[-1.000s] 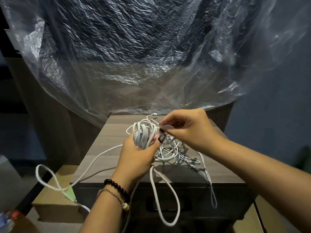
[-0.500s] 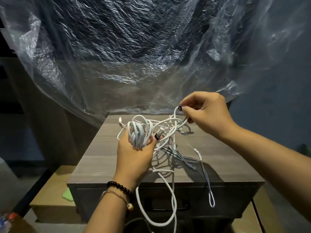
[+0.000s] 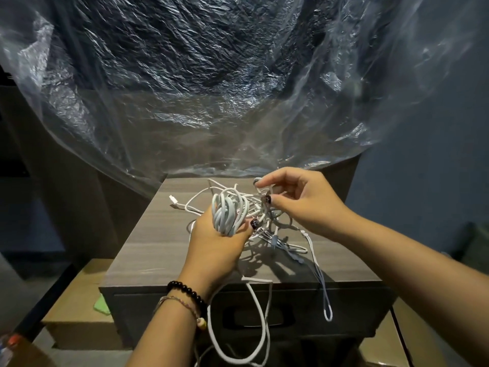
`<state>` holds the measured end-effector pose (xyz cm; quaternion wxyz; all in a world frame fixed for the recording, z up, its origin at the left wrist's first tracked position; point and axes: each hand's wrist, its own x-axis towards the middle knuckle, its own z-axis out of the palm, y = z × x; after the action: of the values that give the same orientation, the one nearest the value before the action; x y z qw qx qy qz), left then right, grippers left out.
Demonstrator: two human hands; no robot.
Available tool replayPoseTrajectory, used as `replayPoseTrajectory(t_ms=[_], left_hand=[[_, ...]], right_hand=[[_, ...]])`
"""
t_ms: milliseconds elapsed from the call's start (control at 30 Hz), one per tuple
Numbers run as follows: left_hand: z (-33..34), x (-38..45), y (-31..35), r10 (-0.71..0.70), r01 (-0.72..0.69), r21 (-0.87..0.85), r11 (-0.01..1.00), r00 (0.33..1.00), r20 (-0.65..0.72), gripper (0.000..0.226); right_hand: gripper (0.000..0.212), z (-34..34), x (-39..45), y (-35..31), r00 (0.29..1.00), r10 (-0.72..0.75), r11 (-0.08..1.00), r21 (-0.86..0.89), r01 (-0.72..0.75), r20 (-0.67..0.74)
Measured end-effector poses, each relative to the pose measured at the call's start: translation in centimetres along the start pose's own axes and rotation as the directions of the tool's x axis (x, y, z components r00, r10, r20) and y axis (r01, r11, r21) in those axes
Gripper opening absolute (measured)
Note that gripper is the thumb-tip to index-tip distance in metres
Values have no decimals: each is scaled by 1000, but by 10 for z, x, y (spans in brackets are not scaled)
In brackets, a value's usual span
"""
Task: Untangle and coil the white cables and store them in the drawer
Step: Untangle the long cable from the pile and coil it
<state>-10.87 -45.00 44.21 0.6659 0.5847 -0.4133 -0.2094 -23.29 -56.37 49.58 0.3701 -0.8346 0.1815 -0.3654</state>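
A big sheet of crinkled clear plastic film hangs above and beyond my fingers, draping down toward the far edge of the top I work over. Below my left fingers and off to the left sits a flat brown cardboard box with a small pale green patch on it. At the lower left corner there is a blurred object with an orange-red bit; I cannot tell what it is.
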Motion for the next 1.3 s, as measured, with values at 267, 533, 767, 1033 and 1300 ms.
replayPoseTrajectory(t_ms=[267,533,767,1033,1300], left_hand=[[-2,0,1,-55,45,-102,994,994,-92,10],[-3,-7,14,-115,77,-244,967,983,-145,20],[-16,-1,18,-99,22,-294,956,963,-249,24],[-15,0,12,-124,56,-282,958,965,-231,17],[-24,4,14,-100,18,-280,960,954,-282,24]], right_hand=[[67,13,-17,21,991,-132,912,-387,135,36],[37,22,-17,24,940,-183,954,-284,99,-287],[17,-13,5,38,917,-365,810,-541,227,-163],[21,-52,44,36,924,-382,663,-696,275,2],[16,-51,72,14,861,-471,395,-827,399,191]])
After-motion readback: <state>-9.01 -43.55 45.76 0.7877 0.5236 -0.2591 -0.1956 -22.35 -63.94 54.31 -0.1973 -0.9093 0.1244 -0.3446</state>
